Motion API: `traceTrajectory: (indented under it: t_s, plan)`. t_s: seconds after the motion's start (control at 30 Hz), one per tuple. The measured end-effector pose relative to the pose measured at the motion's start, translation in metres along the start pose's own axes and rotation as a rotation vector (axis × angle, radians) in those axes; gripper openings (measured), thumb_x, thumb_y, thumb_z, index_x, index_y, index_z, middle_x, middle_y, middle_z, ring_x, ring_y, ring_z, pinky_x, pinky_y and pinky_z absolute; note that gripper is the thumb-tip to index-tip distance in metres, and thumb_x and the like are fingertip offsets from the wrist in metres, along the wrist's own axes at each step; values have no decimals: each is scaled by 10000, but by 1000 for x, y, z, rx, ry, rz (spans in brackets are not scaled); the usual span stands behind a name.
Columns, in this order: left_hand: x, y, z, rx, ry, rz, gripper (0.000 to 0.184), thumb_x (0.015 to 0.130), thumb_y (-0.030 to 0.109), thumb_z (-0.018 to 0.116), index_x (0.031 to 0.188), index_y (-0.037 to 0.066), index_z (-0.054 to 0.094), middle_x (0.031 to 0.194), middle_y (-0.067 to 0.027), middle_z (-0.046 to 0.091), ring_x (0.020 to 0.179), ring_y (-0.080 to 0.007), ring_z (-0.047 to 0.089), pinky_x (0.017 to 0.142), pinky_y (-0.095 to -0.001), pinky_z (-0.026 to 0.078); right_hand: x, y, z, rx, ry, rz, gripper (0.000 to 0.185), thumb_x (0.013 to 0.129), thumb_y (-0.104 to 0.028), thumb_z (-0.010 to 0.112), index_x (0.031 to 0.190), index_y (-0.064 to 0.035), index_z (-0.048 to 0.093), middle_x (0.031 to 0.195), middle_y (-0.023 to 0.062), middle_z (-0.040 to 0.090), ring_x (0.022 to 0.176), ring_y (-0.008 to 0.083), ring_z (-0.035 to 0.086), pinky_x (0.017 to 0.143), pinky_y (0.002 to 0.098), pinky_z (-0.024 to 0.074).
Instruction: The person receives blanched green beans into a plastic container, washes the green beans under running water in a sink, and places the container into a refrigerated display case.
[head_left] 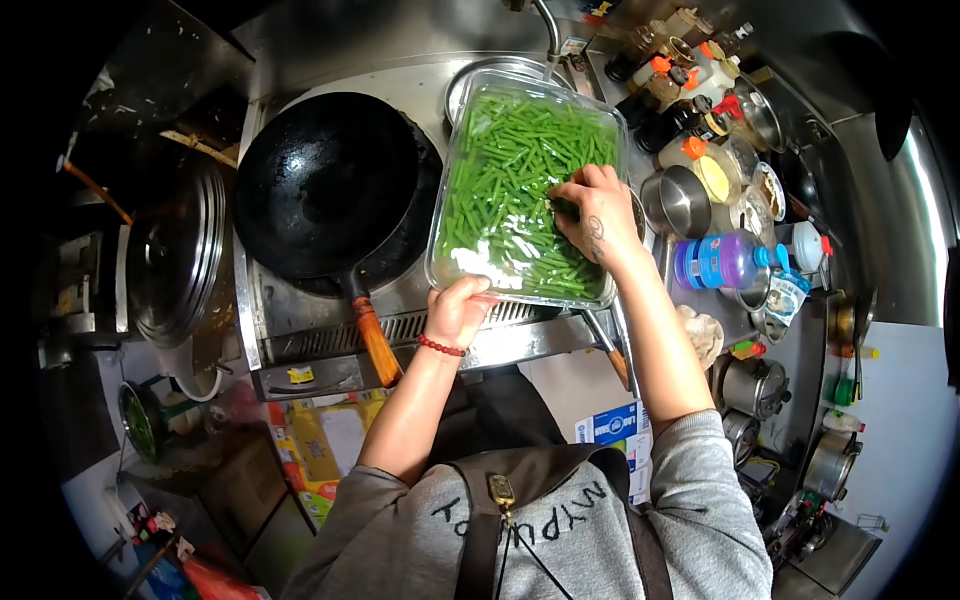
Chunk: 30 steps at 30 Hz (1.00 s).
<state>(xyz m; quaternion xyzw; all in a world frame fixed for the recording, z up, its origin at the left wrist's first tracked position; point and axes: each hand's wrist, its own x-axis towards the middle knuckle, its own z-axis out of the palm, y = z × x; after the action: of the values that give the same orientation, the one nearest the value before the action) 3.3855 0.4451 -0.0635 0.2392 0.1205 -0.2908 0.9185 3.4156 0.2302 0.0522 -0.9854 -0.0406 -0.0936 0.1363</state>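
Cut green beans (520,140) fill a clear rectangular container (437,235), held over the right side of the stove. My left hand (459,312) grips its near left corner, thumb over the rim. Inside the container, my right hand (597,215) rests among the beans with its fingers bent and pinched together. Whatever lies between those fingertips is hidden. Bright glare covers the beans near the front rim. Left of the container a black wok (330,190) sits on the stove, its wooden handle (375,340) pointing toward me.
Sauce bottles (660,90) crowd the counter on the right. Nearer are a metal pot (677,199), a purple-blue bottle (715,262) and a cloth (701,337). A faucet (551,35) rises behind the container. A large lidded pot (180,265) stands at left, and cardboard boxes (325,440) lie below the stove.
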Motion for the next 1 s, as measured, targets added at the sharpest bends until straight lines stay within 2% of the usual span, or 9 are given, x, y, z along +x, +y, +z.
traceTrajectory:
  t_s: [0.03, 0.27, 0.33, 0.4, 0.67, 0.77, 0.83, 0.93, 1.0]
  plan:
    - [-1, 2, 3, 14, -23, 7, 369, 755, -59, 482, 1123, -46, 482, 998, -175, 579, 961, -324, 580, 873, -542, 449, 3, 1, 4, -8, 13, -8, 175, 643, -98, 700, 812, -143, 684, 878, 46, 550, 929, 254, 492, 827, 396, 390]
    - [-8, 6, 4, -5, 36, 4, 277, 754, -60, 491, 1029, -56, 527, 966, -176, 586, 956, -342, 581, 870, -552, 443, 3, 5, 0, 229, 207, -2, 110, 699, -142, 686, 785, -74, 680, 851, 91, 594, 857, 278, 532, 763, 359, 444]
    - [-9, 5, 1, -8, -9, -7, 357, 758, -78, 490, 1111, -28, 514, 992, -159, 585, 919, -294, 593, 784, -456, 495, -1, 7, -1, 277, 219, 24, 119, 716, -156, 678, 795, -66, 681, 847, 94, 598, 853, 273, 534, 763, 359, 443]
    - [-10, 5, 0, -3, -12, -2, 361, 760, -77, 486, 1116, -28, 514, 1003, -164, 582, 929, -297, 589, 795, -465, 489, -3, 9, -1, 324, 233, 45, 133, 733, -170, 670, 804, -58, 683, 843, 97, 603, 850, 268, 536, 763, 359, 441]
    - [-19, 8, 8, -19, -31, -36, 368, 765, -66, 469, 1132, -47, 503, 1031, -169, 577, 968, -313, 574, 863, -496, 455, -12, 3, 2, 491, 352, 111, 181, 796, -165, 628, 956, -122, 700, 1047, 76, 640, 1003, 254, 540, 902, 340, 413]
    - [-22, 8, 6, -37, 0, -34, 338, 763, -62, 472, 1098, -54, 519, 1011, -166, 583, 950, -311, 578, 878, -504, 447, -14, 2, 0, 469, 341, 108, 194, 794, -170, 632, 973, -141, 700, 1121, 78, 615, 1077, 267, 493, 946, 362, 379]
    - [-20, 7, -9, -47, -33, -13, 214, 754, -32, 496, 951, -56, 577, 962, -168, 602, 970, -350, 576, 864, -546, 437, -15, 3, 0, 430, 319, 78, 206, 796, -170, 627, 989, -161, 699, 1184, 79, 584, 1131, 278, 447, 976, 377, 349]
    - [-26, 12, -8, 2, -8, 12, 143, 761, -28, 495, 862, -41, 596, 895, -145, 609, 968, -345, 572, 872, -545, 431, -14, 2, 2, 496, 340, 114, 213, 791, -172, 628, 992, -170, 699, 1171, 80, 591, 1134, 283, 448, 974, 373, 353]
    - [-33, 19, 9, 27, 56, 13, 126, 766, -24, 495, 834, -38, 600, 865, -136, 613, 968, -351, 570, 878, -545, 425, -12, 3, 3, 488, 357, 96, 190, 814, -155, 615, 985, -143, 698, 1122, 86, 618, 1090, 262, 501, 952, 355, 379]
